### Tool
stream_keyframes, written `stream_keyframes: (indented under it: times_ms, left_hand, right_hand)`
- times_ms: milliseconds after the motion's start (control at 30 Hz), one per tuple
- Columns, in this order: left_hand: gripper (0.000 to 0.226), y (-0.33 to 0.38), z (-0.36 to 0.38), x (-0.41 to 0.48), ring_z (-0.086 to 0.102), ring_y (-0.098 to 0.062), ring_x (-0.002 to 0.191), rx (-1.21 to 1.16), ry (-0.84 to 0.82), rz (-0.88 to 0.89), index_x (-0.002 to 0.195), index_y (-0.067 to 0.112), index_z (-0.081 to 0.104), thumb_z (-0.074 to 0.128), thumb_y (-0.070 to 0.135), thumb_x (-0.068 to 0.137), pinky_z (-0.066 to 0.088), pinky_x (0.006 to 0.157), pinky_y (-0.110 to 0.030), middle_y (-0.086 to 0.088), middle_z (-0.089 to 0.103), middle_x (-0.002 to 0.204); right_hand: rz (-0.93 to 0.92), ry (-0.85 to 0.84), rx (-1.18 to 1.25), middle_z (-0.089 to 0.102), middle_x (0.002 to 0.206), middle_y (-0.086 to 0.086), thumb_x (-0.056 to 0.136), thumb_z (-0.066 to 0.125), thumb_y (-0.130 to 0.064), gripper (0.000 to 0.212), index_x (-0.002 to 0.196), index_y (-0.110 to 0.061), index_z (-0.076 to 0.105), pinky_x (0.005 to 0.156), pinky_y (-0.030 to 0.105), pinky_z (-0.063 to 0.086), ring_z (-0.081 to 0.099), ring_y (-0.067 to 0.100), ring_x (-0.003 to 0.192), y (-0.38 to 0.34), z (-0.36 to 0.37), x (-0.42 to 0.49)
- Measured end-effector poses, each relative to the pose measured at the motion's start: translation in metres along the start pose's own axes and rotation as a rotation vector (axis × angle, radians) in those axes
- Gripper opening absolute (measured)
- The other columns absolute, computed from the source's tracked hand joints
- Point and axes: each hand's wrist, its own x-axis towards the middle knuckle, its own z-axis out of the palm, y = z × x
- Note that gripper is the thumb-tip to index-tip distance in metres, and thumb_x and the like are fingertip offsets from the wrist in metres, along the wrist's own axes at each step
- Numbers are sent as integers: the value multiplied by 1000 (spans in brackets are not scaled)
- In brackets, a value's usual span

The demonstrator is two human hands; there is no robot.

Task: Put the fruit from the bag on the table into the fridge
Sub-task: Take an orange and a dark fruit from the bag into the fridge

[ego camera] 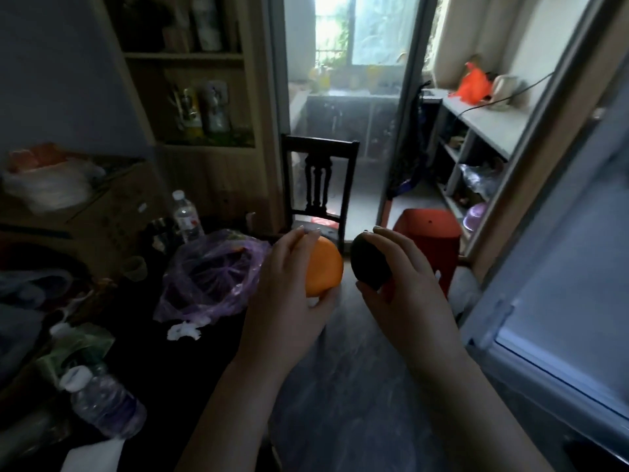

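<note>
My left hand (pixel 286 284) grips an orange (pixel 325 267), held in the air just right of the table's edge. My right hand (pixel 405 277) holds a dark green avocado (pixel 369 264) between fingers and thumb, beside the orange. A crumpled purple plastic bag (pixel 207 277) lies open on the dark table (pixel 190 362) to the left of my left hand; what is inside it is hard to make out. The fridge (pixel 565 301) stands at the right with its pale door and frame close to my right arm.
Water bottles (pixel 185 216) (pixel 102 400), a cardboard box (pixel 102 206) and clutter cover the table. A dark wooden chair (pixel 320 185) stands ahead, a red stool (pixel 432 240) behind my right hand. Shelves (pixel 476 131) line the right wall past the doorway.
</note>
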Motion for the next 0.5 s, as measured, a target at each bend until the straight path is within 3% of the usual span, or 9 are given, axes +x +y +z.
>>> stream_keyframes:
  times_ms: [167,300,433,500]
  left_hand:
    - [72,57,29,-8,29,-4,131,-87,-32,114,139,32,37,75,30,77,32,103,-27,11,31,145]
    - [75,120,72,-30,28,-4,132,-167,-152,186,140,34,35,75,32,77,21,94,-10,15,27,146]
    - [73,198,118,-60,31,-11,133,-227,-279,284,139,35,36,73,32,75,32,94,-26,14,28,146]
    - [73,235,139,-78,30,-5,130,-261,-328,329,138,34,38,74,30,75,30,94,-22,14,30,145]
  right_hand:
    - [60,89,-31,40,144,-9,81,72,-19,64,138,-24,44,104,22,35,37,7,132,20,-64,-39]
    - [145,175,-74,44,140,-5,80,71,-16,58,134,-20,48,103,21,39,42,10,128,49,-128,-90]
    - [265,234,-147,45,139,-1,78,71,-10,60,133,-18,49,105,30,39,44,15,128,79,-198,-157]
    - [319,270,-189,47,138,1,78,71,-7,58,132,-14,50,105,34,39,44,18,129,92,-231,-191]
